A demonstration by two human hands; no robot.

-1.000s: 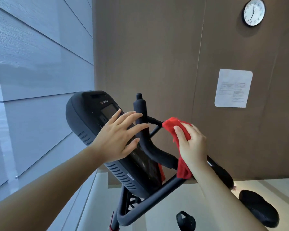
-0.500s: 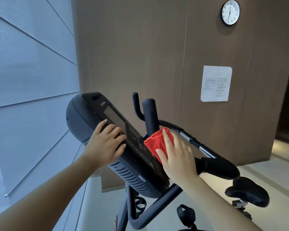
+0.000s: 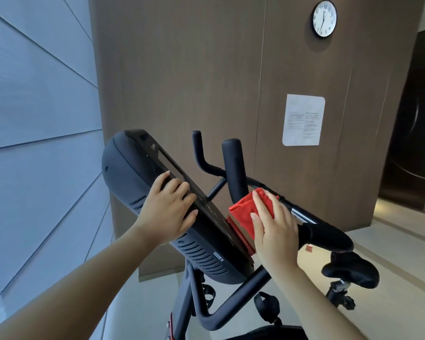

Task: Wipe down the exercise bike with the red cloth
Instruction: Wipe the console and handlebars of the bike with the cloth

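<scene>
1. Our left hand (image 3: 168, 212) grips the console (image 3: 125, 163) on the bike (image 3: 231, 305), fingers curled over its edge.
2. Our right hand (image 3: 274, 231), fingers straight, presses the red cloth (image 3: 242, 212) against the lower console face.

I see the red cloth (image 3: 243, 213) against the black exercise bike (image 3: 123, 173). The wall (image 3: 182, 69) behind is brown with fine grain, the side panels (image 3: 35, 94) pale blue-grey. The clock (image 3: 324, 18) is white-faced, black-rimmed. A small floor item (image 3: 309, 248) looks red-and-white, perhaps.
</scene>
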